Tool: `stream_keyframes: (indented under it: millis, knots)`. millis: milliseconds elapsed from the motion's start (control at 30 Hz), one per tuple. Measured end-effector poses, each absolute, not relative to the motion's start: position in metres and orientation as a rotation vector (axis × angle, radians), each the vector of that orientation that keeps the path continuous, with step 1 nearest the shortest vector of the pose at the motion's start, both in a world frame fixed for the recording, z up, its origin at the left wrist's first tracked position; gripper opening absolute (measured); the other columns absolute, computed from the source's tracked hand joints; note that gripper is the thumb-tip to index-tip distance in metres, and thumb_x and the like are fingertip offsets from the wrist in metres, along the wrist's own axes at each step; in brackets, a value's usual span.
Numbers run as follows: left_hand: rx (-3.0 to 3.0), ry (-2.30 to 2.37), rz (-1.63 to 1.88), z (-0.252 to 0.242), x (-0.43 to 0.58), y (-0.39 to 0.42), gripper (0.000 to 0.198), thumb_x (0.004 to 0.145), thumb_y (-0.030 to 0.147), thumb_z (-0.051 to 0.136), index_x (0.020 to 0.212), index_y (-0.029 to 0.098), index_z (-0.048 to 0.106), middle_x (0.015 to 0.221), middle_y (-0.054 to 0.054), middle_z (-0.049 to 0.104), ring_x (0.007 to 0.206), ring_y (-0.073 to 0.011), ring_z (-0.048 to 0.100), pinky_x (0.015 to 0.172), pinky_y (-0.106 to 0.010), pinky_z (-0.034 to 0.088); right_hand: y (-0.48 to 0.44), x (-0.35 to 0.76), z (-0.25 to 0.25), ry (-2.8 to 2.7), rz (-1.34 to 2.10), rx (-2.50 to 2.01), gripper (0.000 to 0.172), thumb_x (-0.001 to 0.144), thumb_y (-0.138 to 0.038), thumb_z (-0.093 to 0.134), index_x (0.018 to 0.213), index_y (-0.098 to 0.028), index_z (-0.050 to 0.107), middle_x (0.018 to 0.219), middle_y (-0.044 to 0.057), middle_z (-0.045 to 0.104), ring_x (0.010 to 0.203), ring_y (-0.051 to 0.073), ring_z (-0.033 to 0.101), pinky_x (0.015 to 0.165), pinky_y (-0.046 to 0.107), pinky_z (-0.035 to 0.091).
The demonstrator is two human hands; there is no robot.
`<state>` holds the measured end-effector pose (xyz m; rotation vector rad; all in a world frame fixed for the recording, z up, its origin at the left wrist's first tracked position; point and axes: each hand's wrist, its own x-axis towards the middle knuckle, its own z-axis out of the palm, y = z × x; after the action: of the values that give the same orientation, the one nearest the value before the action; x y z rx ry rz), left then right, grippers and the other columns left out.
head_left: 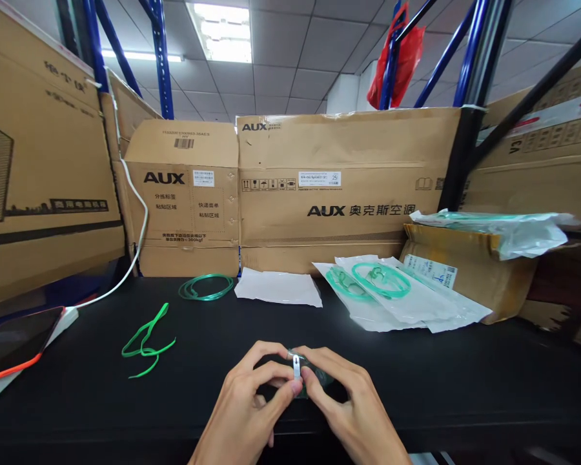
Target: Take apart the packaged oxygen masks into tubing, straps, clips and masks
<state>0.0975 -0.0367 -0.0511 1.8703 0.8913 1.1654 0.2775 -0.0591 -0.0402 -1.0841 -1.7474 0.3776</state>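
Observation:
Both hands meet near the front edge of the black table. My left hand [252, 395] is closed, thumb and fingers pinching a small, clear greenish oxygen mask by its metal nose strip [297, 367]. On the mask's other side, my right hand [346, 391] grips it with thumb and index finger. Much of the mask [322, 376] is hidden behind the fingers. A bright green elastic strap [148, 351] lies loose to the left. Farther back sits a coil of green tubing [206, 288], beside a flat white wrapper [277, 287].
Sealed packs [382, 290] with green tubing overlap at the right rear. Behind them stands an open carton [469, 271] topped by more packs [503, 223]. A phone [19, 339] with a white cable [138, 239] lies at left. Large cardboard panels [319, 219] wall the back.

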Motion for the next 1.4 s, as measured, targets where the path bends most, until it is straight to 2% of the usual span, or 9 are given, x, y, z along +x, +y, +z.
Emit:
stream_keyframes:
  millis: [200, 333, 467, 533, 700, 867, 1067, 1267, 1400]
  knots:
    - [1.858, 0.891, 1.135, -0.051, 0.097, -0.036, 0.035, 0.096, 0.051, 0.062, 0.092, 0.021, 0.080, 0.117, -0.007, 0.062, 0.039, 0.0022, 0.050, 0.032, -0.011, 0.041, -0.057, 0.278, -0.042, -1.764, 0.360, -1.058, 0.027, 0.097, -0.019, 0.062, 0.114, -0.026, 0.081, 0.108, 0.006, 0.080, 0.096, 0.021, 0.076, 0.089, 0.027, 0.057]
    - [1.866, 0.868, 1.183, -0.048, 0.097, -0.036, 0.028, 0.093, 0.047, 0.067, 0.093, 0.022, 0.078, 0.112, -0.007, 0.062, 0.059, -0.0085, 0.065, 0.035, -0.011, 0.044, -0.058, 0.276, -0.041, -1.755, 0.382, -1.060, 0.026, 0.097, -0.021, 0.062, 0.114, -0.025, 0.081, 0.110, 0.006, 0.080, 0.098, 0.021, 0.075, 0.089, 0.027, 0.057]
    - [1.961, 0.909, 1.126, -0.045, 0.094, -0.036, 0.032, 0.098, 0.046, 0.059, 0.090, 0.022, 0.079, 0.115, -0.006, 0.063, 0.048, -0.0025, 0.050, 0.041, -0.015, 0.044, -0.060, 0.275, -0.041, -1.741, 0.403, -1.073, 0.025, 0.098, -0.023, 0.061, 0.115, -0.023, 0.080, 0.113, 0.008, 0.078, 0.102, 0.022, 0.074, 0.091, 0.028, 0.056]
    - [1.985, 0.937, 1.103, -0.044, 0.093, -0.035, 0.033, 0.100, 0.045, 0.057, 0.090, 0.022, 0.079, 0.118, -0.006, 0.063, 0.047, -0.0017, 0.048, 0.044, -0.016, 0.045, -0.061, 0.276, -0.041, -1.739, 0.423, -1.087, 0.025, 0.098, -0.025, 0.061, 0.117, -0.023, 0.079, 0.116, 0.009, 0.077, 0.104, 0.022, 0.073, 0.093, 0.029, 0.056]
    - [2.023, 0.968, 1.203, -0.047, 0.095, -0.033, 0.023, 0.094, 0.038, 0.065, 0.085, 0.022, 0.077, 0.113, -0.007, 0.063, 0.061, -0.0083, 0.059, 0.046, -0.015, 0.047, -0.060, 0.281, -0.042, -1.715, 0.491, -1.112, 0.027, 0.099, -0.032, 0.063, 0.122, -0.024, 0.075, 0.123, 0.008, 0.074, 0.113, 0.022, 0.070, 0.100, 0.030, 0.053]
    - [2.221, 0.954, 1.230, -0.052, 0.095, -0.031, 0.018, 0.094, 0.027, 0.063, 0.084, 0.024, 0.078, 0.112, -0.007, 0.064, 0.079, -0.0136, 0.068, 0.048, -0.013, 0.051, -0.058, 0.284, -0.045, -1.670, 0.529, -1.139, 0.030, 0.100, -0.040, 0.060, 0.126, -0.028, 0.072, 0.127, 0.006, 0.072, 0.120, 0.022, 0.067, 0.106, 0.033, 0.051]
    - [2.499, 0.975, 1.208, -0.060, 0.071, -0.025, 0.016, 0.099, 0.023, 0.059, 0.092, 0.026, 0.073, 0.105, -0.003, 0.064, 0.071, -0.0113, 0.067, 0.054, -0.017, 0.053, -0.056, 0.279, -0.055, -1.801, 0.225, -1.307, 0.040, 0.098, -0.027, 0.053, 0.136, -0.027, 0.067, 0.134, 0.010, 0.065, 0.124, 0.026, 0.065, 0.107, 0.041, 0.052]
    - [2.804, 0.927, 1.170, -0.063, 0.043, -0.024, 0.012, 0.100, 0.018, 0.060, 0.101, 0.026, 0.069, 0.095, -0.001, 0.068, 0.083, -0.0154, 0.069, 0.087, -0.031, 0.059, -0.048, 0.273, -0.049, -1.997, 0.128, -1.416, 0.043, 0.099, -0.022, 0.050, 0.141, -0.028, 0.062, 0.142, 0.010, 0.058, 0.127, 0.025, 0.064, 0.106, 0.037, 0.054]
    - [2.850, 0.952, 1.275, -0.070, 0.037, -0.022, 0.004, 0.100, 0.024, 0.063, 0.101, 0.024, 0.067, 0.092, -0.001, 0.069, 0.081, -0.0164, 0.069, 0.082, -0.030, 0.059, -0.027, 0.259, -0.027, -2.263, -0.014, -1.432, 0.043, 0.104, -0.025, 0.052, 0.147, -0.026, 0.054, 0.151, 0.013, 0.053, 0.135, 0.028, 0.059, 0.109, 0.040, 0.052]
